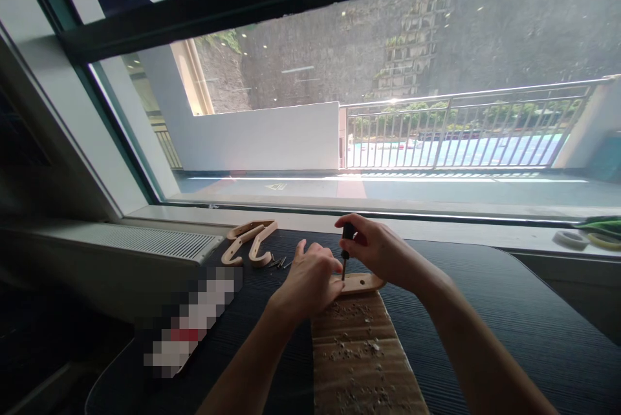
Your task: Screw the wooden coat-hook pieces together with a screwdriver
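Note:
A screwdriver [347,242] with a black handle stands upright in my right hand [383,248], whose fingers are wrapped round the handle. Its shaft points down to a pale wooden hook-shaped piece [365,283], which has a dark hole to the right of the tip. My left hand [310,279] is closed on the left end of that piece, fingers close to the screwdriver's tip. Whether they also pinch a screw is hidden. Under the piece lies a worn strip of brown cardboard [361,350], its surface pitted and torn.
More curved wooden hooks [262,244] lie at the back left of the dark table [485,311]. Several screws [279,262] are beside them. A blurred-out flat item [194,324] rests at left. Tape rolls [571,240] sit on the window sill at right; a radiator [145,247] stands left.

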